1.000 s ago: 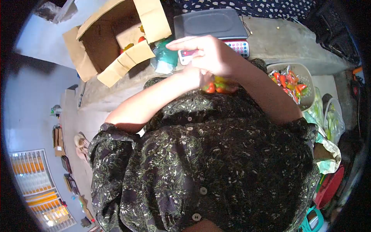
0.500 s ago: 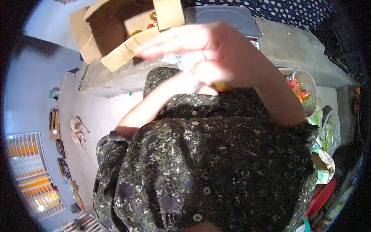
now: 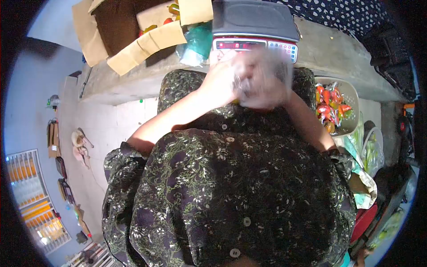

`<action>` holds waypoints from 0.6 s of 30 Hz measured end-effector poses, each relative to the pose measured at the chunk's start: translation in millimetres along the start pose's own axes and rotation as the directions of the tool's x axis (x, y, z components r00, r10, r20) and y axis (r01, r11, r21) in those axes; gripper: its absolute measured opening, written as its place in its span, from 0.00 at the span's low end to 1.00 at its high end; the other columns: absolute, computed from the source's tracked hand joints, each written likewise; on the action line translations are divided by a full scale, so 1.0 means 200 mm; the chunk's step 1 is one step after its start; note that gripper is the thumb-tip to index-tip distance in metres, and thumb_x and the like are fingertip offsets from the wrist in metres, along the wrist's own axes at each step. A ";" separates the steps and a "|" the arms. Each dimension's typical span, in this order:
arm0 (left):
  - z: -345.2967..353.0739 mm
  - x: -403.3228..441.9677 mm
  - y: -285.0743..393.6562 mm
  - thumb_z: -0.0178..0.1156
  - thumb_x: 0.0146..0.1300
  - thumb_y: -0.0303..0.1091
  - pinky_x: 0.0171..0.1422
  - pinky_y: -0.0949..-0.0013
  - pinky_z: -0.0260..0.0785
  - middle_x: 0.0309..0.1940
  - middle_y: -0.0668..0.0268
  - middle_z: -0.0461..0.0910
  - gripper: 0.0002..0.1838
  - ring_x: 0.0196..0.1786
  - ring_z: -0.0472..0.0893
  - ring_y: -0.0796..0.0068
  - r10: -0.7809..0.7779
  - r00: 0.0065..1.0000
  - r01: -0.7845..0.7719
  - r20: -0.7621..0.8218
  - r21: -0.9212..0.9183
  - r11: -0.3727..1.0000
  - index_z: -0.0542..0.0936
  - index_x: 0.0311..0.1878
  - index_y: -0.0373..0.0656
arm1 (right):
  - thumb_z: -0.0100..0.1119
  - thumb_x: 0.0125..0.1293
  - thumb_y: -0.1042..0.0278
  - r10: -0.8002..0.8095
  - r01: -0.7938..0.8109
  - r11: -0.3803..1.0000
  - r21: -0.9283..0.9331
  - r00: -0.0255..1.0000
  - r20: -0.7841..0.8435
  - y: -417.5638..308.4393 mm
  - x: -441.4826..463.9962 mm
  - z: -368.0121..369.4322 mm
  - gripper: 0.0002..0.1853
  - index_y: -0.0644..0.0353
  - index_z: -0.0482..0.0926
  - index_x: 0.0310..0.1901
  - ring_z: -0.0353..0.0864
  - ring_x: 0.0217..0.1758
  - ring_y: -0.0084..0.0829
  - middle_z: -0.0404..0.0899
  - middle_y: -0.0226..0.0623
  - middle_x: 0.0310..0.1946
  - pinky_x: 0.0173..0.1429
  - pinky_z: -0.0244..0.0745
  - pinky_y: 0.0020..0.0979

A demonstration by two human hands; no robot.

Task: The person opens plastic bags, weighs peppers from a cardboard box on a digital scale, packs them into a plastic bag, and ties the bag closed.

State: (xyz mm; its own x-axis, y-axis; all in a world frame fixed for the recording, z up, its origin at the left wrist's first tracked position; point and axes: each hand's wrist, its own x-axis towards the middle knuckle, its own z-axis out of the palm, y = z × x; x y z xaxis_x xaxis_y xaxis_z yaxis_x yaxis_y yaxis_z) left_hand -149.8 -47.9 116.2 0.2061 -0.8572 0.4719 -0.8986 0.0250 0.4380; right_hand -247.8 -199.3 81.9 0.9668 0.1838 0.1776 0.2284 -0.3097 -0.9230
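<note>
Left hand [image 3: 221, 81] grips clear plastic [image 3: 279, 66]; right hand [image 3: 267, 93] too blurred to tell. Hard tugging could tear it!

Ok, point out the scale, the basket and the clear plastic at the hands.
Scale [image 3: 255, 26], head view: on its grey platter.
Basket [image 3: 351, 99], head view: on its perforated right wall.
Clear plastic [image 3: 262, 96], head view: on its blurred lower part.

We slant our left forearm [image 3: 173, 113] and right forearm [image 3: 308, 119] inward, left hand [image 3: 220, 81] and right hand [image 3: 272, 92] close together in front of us; the right is blurred, its grip unclear.
</note>
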 end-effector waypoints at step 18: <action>-0.30 0.25 0.15 0.60 0.53 0.32 0.45 0.64 0.67 0.35 0.59 0.79 0.13 0.38 0.78 0.57 0.016 1.000 -0.015 -0.017 0.005 1.000 0.79 0.44 0.43 | 0.57 0.59 0.61 -0.100 0.057 0.868 -0.493 0.993 -0.060 -0.21 0.17 0.19 0.11 0.58 0.81 0.37 0.80 0.37 0.39 0.81 0.41 0.31 0.44 0.73 0.38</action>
State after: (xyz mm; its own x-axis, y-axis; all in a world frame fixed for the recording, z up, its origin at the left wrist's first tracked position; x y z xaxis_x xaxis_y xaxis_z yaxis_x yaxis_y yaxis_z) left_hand -142.2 -60.1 198.7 0.1985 -0.8480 0.4913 -0.9037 0.0357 0.4267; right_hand -229.0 -145.0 113.6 0.9443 0.1573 0.2890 0.3103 -0.7180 -0.6230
